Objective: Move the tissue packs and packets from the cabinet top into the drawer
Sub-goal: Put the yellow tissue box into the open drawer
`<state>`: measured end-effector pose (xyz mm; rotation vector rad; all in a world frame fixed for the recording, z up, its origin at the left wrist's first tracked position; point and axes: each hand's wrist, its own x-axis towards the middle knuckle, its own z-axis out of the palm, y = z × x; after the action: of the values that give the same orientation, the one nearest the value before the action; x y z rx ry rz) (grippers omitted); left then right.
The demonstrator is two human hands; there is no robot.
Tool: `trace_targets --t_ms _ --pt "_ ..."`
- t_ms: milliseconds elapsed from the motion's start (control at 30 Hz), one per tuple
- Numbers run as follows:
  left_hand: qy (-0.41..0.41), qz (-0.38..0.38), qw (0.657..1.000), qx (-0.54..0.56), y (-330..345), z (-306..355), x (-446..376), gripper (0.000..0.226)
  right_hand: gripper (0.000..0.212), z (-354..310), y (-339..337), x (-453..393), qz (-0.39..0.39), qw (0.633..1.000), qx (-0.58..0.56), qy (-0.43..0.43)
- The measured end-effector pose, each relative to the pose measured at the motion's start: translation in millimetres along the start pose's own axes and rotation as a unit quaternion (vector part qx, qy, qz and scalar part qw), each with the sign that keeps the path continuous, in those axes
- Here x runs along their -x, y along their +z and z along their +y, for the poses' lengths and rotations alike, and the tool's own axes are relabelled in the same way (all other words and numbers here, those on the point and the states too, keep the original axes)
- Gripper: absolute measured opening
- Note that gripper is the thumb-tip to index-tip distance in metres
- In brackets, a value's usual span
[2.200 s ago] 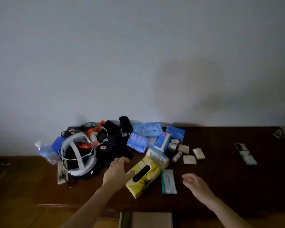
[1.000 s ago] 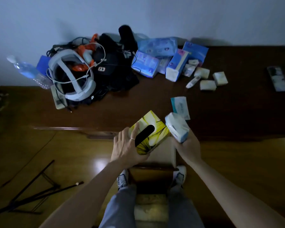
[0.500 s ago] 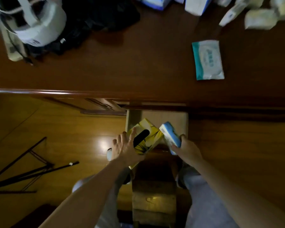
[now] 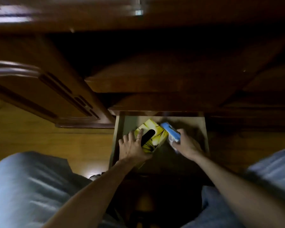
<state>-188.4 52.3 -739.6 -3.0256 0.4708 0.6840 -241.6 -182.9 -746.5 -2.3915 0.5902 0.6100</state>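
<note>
Both hands are now down inside the open pale-wood drawer, where a moment ago they were just above its front edge and, a second back, up at the edge of the bench. The left hand is wrapped over the yellow cardboard tissue box with the black oval slot, fingers spread across its top and near end; the box sits tilted against the drawer's left side. The right hand is closed around the soft blue-and-white plastic tissue pack, which lies just beside the box, apparently touching its right edge. Whether either item rests on the drawer floor is hard to tell, since the frame is dim and blurred by motion.

The view has swung down with the hands: the bench top and the remaining packs and packets on it have passed out of view, leaving only the dark wooden cabinet front and the person's blue-trousered knees.

So the first two items are at their destination and seem about to be released. Judging by the task, most of the work remains, as the smaller packets have yet to be fetched.
</note>
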Motion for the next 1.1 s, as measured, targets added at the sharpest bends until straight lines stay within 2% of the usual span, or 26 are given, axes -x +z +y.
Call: trace_targets --t_ms 67,133,167,233,300,467,567,667,733,833,900,1000,1100 --pt "0.003 0.034 0.999 -0.006 23 -3 0 0.124 0.044 -3 21 -17 0.024 0.999 -0.008 -0.021" --pt "-0.022 0.051 0.998 0.000 36 -10 4 0.120 0.041 -9 32 -14 0.057 0.998 0.025 -0.007" --pt "-0.046 0.037 0.998 0.029 37 -12 21 0.118 0.044 -11 38 7 0.045 0.999 0.027 0.011" --pt "-0.054 0.083 0.994 0.047 32 -19 42 0.116 0.052 -12 40 25 0.043 0.999 0.020 -0.003" --pt "-0.057 0.090 0.992 0.071 21 -20 53 0.115 0.052 -15 35 42 0.022 1.000 0.014 -0.017" --pt "-0.070 0.083 0.993 0.054 10 -12 70 0.117 0.046 -6 19 60 0.055 0.998 0.022 -0.014" --pt "-0.084 0.089 0.992 0.019 13 -11 68 0.115 0.049 -1 19 60 0.069 0.997 -0.010 0.008" --pt "-0.083 0.086 0.988 -0.099 28 -8 62 0.112 0.049 -2 28 51 0.085 0.995 -0.048 0.028" --pt "-0.070 0.053 0.983 -0.160 40 -9 60 0.112 0.049 0 39 47 0.077 0.995 -0.060 0.033" --pt "-0.072 0.016 0.982 -0.174 52 -17 51 0.113 0.052 4 51 40 0.070 0.994 -0.082 0.022" --pt "-0.052 0.032 0.988 -0.140 50 -22 42 0.115 0.054 6 55 32 0.080 0.993 -0.084 0.018" --pt "0.042 0.089 0.992 -0.084 48 -23 24 0.102 0.055 4 56 19 0.129 0.986 -0.101 0.008" --pt "0.121 0.052 0.985 -0.115 51 -23 9 0.094 0.055 2 54 10 0.235 0.970 -0.057 -0.035"
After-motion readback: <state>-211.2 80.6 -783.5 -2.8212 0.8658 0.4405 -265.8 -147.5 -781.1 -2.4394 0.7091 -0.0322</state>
